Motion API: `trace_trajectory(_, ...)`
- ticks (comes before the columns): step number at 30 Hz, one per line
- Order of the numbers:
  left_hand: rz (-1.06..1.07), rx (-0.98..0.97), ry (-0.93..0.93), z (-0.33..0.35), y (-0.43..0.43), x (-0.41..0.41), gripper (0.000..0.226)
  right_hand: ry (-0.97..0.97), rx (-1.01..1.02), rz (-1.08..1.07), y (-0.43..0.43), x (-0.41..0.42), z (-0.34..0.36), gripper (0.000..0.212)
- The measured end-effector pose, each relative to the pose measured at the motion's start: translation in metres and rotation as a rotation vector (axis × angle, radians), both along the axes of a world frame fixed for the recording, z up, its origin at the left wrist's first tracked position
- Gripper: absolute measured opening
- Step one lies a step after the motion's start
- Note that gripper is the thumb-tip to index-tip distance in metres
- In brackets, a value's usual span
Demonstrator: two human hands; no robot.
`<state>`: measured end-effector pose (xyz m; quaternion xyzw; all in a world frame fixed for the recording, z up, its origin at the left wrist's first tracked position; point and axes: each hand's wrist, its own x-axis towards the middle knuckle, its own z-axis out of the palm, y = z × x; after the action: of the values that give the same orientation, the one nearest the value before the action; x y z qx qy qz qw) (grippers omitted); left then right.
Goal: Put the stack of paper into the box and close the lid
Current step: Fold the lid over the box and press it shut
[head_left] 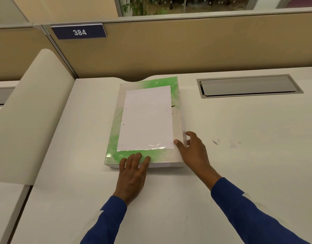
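Observation:
A flat box (114, 138) with a green and white glossy lid lies shut on the white desk, its long side running away from me. A white sheet of paper (146, 118) with two punched holes on its left edge lies on top of the lid. My left hand (132, 175) rests palm down at the box's near edge, fingertips on the green lid. My right hand (192, 150) is at the near right corner, thumb on top of the lid and fingers against the right side wall. What the box contains is hidden.
The white desk (239, 155) stretches to the right, with a grey cable hatch (246, 86) set into it at the back right. A beige partition (187, 46) with a "384" sign (79, 32) closes the back. A rounded cream divider (30, 111) stands to the left.

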<state>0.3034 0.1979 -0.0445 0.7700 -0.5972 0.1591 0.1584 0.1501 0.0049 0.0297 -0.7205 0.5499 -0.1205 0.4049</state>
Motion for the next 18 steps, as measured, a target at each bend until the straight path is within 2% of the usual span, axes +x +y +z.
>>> trace_trajectory(7, -0.018, 0.021, 0.120, 0.009, -0.003, 0.006, 0.072, 0.056, -0.043, 0.035, 0.004, -0.002, -0.009, 0.063)
trace_trajectory(9, 0.018, 0.026, 0.203, 0.016, -0.002, 0.015, 0.084, 0.073, -0.010, 0.034, 0.002, -0.001, -0.012, 0.063)
trace_trajectory(11, 0.141, 0.025, 0.299, 0.025, 0.000, 0.025, 0.105, 0.084, 0.010, 0.034, 0.000, -0.001, -0.015, 0.063)
trace_trajectory(12, 0.238, -0.001, 0.353, 0.028, -0.001, 0.031, 0.108, 0.087, 0.015, 0.038, 0.000, -0.001, -0.017, 0.063)
trace_trajectory(15, 0.610, -0.024, 0.612, 0.034, -0.006, 0.046, 0.101, 0.094, 0.031, 0.044, -0.001, -0.001, -0.021, 0.063)
trace_trajectory(16, 0.687, 0.019, 0.675, 0.035, -0.009, 0.049, 0.100, 0.098, 0.039, 0.046, -0.002, -0.001, -0.023, 0.063)
trace_trajectory(18, 0.713, 0.111, 0.676, 0.035, -0.013, 0.051, 0.094, 0.107, 0.053, 0.057, -0.003, -0.001, -0.025, 0.063)
